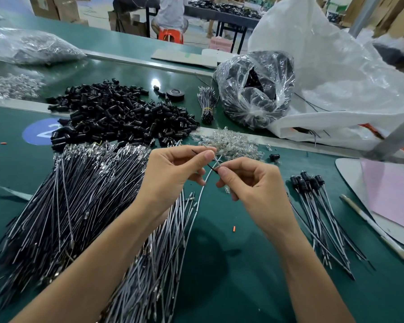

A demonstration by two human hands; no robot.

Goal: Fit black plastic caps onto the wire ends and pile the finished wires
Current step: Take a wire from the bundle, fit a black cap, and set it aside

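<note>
Our left hand (173,169) curls its fingers (208,156), thumb and forefinger pinching one end of a thin black wire (212,167) above the matte green desk (243,264). Our right hand (250,183) grips the same wire between its own curled fingers (224,171), along with a thin white wire (202,192) that bows down to the desk. Beyond the hands lies a heap of glossy black plastic caps (117,113), short and tubular. To the left spreads a fan of uncapped black and white wires (75,199) with silvery metal tips, and to the right a small pile of finished capped wires (317,206)
</note>
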